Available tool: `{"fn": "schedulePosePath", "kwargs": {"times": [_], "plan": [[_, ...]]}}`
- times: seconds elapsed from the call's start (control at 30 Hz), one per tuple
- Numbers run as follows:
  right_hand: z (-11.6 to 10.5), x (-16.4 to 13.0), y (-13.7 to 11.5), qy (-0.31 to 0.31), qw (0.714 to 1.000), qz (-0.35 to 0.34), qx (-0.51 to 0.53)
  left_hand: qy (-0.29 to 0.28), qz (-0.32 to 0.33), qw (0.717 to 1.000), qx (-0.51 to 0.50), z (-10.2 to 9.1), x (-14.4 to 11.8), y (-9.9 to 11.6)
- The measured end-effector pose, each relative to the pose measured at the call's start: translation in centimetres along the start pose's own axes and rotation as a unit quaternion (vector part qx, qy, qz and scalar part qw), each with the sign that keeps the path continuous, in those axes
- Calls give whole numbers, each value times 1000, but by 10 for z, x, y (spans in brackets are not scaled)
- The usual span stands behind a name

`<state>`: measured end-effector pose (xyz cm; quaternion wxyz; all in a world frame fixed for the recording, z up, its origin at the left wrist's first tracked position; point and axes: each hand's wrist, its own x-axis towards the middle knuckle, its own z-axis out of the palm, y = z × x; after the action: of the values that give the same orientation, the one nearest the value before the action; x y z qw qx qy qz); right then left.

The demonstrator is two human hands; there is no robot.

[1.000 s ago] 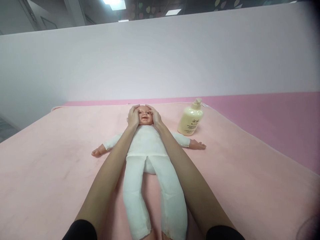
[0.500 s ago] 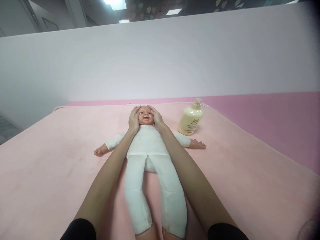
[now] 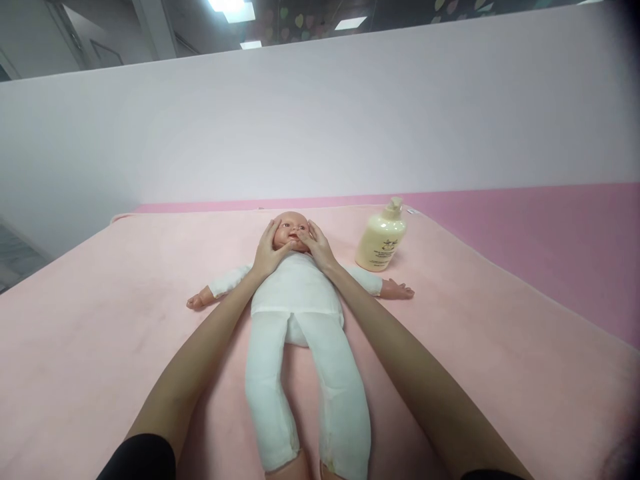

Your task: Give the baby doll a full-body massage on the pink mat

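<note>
A baby doll (image 3: 295, 293) in a white suit lies on its back in the middle of a pink blanket (image 3: 100, 320), head toward 12 o'clock, legs toward 6 o'clock and arms stretched out to 9 and 3 o'clock. Both hands cup the doll's head. The left hand (image 3: 269, 248) lies flat and spread against the cheek on the 9 o'clock side, its thumb reaching in under the chin. The right hand (image 3: 315, 243) lies spread the same way on the 3 o'clock side, with its thumb touching the mouth area. Neither hand pinches anything. The forearms run down along both sides of the doll's body. At about 2 o'clock from the head, near but apart from it, stands an upright cream pump bottle (image 3: 381, 237) on the blanket. Beyond the blanket's far edge rises a plain white wall (image 3: 320, 113).
</note>
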<state>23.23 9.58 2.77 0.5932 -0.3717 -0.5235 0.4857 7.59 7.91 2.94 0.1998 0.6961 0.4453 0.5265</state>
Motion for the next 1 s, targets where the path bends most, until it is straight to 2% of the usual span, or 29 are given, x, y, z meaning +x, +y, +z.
{"fn": "schedulePosePath", "kwargs": {"times": [0.2, 0.37, 0.5, 0.63, 0.77, 1.0], "plan": [[-1, -3, -3, -36, 998, -43, 20, 11, -6, 1000, 5, -2, -5, 1], [-7, -7, -6, -73, 997, -21, 32, 9, -32, 999, -1, -5, -7, 2], [-12, -6, -3, -98, 994, -34, 19, 5, -32, 999, -2, -6, -7, 3], [-15, -2, 5, -86, 995, -52, -15, -4, -30, 1000, 3, -7, -6, 1], [-15, -3, 3, -88, 994, -52, -49, 1, -12, 1000, 24, -8, -4, -6], [-15, -8, -2, -67, 997, -40, -27, 19, -8, 1000, 20, -8, -4, -9]]}}
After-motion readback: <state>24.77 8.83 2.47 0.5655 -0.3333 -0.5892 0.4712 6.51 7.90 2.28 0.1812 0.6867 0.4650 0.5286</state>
